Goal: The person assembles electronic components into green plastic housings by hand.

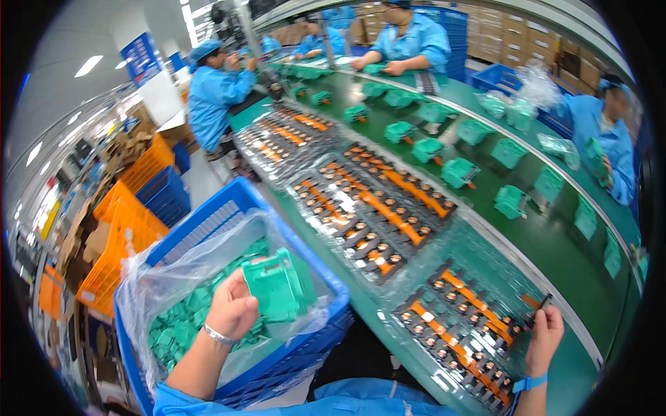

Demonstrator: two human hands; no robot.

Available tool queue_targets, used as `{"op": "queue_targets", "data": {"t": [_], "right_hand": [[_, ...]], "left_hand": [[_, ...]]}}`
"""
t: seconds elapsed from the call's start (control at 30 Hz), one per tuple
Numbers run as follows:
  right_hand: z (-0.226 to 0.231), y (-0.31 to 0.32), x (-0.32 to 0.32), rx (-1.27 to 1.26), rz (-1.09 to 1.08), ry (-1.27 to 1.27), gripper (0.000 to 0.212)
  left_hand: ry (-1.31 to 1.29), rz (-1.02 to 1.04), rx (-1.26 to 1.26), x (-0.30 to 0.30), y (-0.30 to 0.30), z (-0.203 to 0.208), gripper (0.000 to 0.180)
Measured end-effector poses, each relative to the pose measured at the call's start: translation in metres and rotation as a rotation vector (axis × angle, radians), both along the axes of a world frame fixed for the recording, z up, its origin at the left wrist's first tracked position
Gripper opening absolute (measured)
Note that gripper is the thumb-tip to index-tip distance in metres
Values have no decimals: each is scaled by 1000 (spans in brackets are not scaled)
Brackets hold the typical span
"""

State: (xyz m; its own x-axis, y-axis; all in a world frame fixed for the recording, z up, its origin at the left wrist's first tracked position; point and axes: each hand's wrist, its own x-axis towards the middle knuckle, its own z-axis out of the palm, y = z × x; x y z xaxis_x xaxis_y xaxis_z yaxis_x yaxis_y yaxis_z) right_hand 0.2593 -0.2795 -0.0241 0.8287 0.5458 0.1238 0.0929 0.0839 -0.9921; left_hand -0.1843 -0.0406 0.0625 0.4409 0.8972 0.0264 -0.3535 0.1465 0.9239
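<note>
My left hand [232, 306] grips a green plastic housing [283, 286] by its left edge, above a blue crate [320, 320]. Inside that crate, a clear plastic liner holds a heap of similar green housings [182, 326]. On the right, my right hand [545, 338] pinches a small black part with an orange strip [538, 305]. It is over the right edge of the nearest clear tray [411, 320], where black parts with orange strips and copper-coloured round pieces stand in rows. My fingers hide part of the pinched piece.
More filled trays [374, 208] run along the green bench. Beyond them, a green conveyor [485, 215] carries spaced-out green housings [459, 172]. Several co-workers in blue [420, 41] work along it. Orange crates [119, 239] stand at left. A metal rail [513, 253] borders the conveyor.
</note>
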Motion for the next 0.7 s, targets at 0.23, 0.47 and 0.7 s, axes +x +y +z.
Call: {"op": "queue_targets", "data": {"t": [0.23, 0.47, 0.7], "right_hand": [[-4, 2, 3, 108, 52, 66, 6], [-1, -4, 1, 184, 88, 144, 9], [5, 0, 2, 166, 75, 229, 8]], "left_hand": [[-166, -585, -476, 151, -29, -16, 51], [-109, -828, -798, 226, -54, -41, 36], [75, -861, -508, 233, -50, -43, 51]]}}
